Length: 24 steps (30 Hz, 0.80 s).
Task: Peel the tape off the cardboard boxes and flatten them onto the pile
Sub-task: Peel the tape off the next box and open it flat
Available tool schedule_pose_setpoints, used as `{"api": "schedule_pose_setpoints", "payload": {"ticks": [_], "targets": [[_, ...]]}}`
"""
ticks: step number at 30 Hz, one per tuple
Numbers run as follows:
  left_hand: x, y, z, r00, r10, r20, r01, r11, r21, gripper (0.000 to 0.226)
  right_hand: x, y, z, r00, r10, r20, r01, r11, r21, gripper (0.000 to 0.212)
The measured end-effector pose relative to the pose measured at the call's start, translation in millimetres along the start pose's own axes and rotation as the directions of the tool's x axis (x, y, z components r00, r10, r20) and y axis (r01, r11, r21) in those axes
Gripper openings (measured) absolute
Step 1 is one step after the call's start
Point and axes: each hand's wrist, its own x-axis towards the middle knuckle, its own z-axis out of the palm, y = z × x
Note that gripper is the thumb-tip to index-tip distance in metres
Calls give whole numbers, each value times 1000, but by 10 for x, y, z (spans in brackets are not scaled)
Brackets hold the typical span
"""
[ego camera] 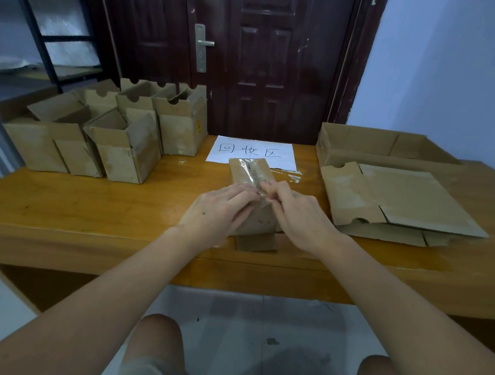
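A small cardboard box (243,171) lies on its side at the middle of the wooden table (94,201), with a strip of clear tape (253,173) running along its top seam. My left hand (219,208) rests on the box's left side with fingers laid over it. My right hand (297,213) is at the seam, its fingertips pinching the near end of the tape. A pile of flattened cardboard (399,202) lies to the right.
Several open cardboard boxes (121,139) stand in a group at the table's back left. A white paper sign (251,151) lies behind the box, with a loose piece of clear tape (290,175) beside it. An open carton (382,146) sits back right. A dark door (263,58) stands behind.
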Motion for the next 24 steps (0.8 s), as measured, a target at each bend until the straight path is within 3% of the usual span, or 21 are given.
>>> {"api": "schedule_pose_setpoints", "payload": {"ticks": [5,9,13,24], "targets": [[44,-4,28,997,-21,-68,21,1000,-6,25,-6,32,30,1000,7,-19,-7,1000,-16,22],[50,5,37,997,-40,-73,39,999,-9,29,36,27,8,999,18,-39,-21,997,-74,47],[70,45,59,988,-109,-111,109,994,-10,18,58,-3,-7,999,21,-44,-25,996,-84,58],[106,71,41,985,-100,-142,101,995,2,28,35,-43,28,992,25,-121,-27,999,-16,59]]}}
